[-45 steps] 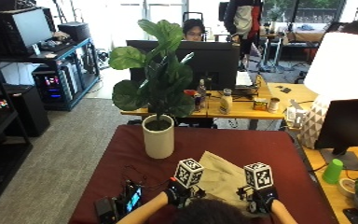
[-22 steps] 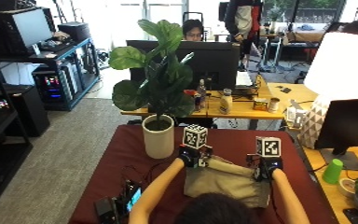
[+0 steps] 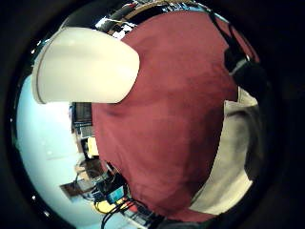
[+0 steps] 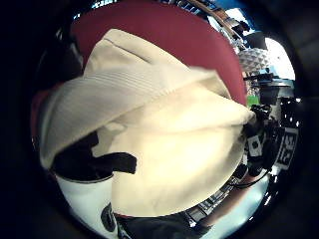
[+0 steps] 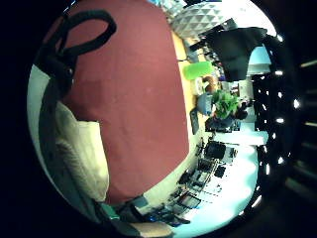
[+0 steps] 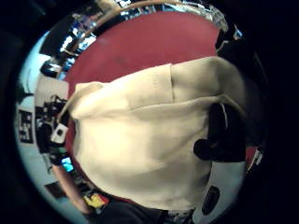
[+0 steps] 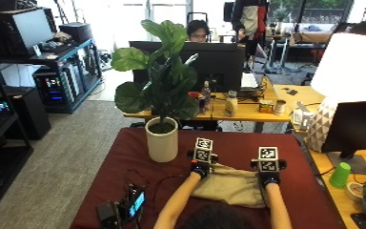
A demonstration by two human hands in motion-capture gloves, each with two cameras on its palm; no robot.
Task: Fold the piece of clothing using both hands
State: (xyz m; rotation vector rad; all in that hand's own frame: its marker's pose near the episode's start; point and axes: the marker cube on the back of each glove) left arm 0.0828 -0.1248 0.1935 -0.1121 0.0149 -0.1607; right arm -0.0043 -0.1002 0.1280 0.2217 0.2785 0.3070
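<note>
A: Where's the garment?

B: Cream garment (image 7: 232, 185) lies on the table (image 7: 145, 191), on the dark red cloth, right in front of you. Both arms reach over it. Left hand (image 7: 200, 168) sits at its far left corner, right hand (image 7: 269, 177) at its far right corner.

A: Grip state?

B: Left thumb-side palm view shows a black finger curled over a raised fold of cloth (image 4: 164, 144), so you're pinching it. Right thumb-side view shows the same: finger (image 6: 219, 140) wrapped round the edge of the garment (image 6: 145, 140). Both hands hold fabric.

A: Long axis?

B: Hard to call. My read: the far edge runs left to right between your hands, and the bulk lies back toward you. Neither hand is clearly nearer; both are at that edge.

A: So what does the next move turn on?

B: My guess: the free cloth is all on your near side, so the held edge travels toward you or lays flat ahead. Keep both hands level so it stays square.

A: Room?

B: White pot (image 7: 162, 140) with a plant stands just left of your left hand; that's the tight side. Small device (image 7: 134, 202) with a lit screen sits near left. Table runs well past the right hand.
</note>
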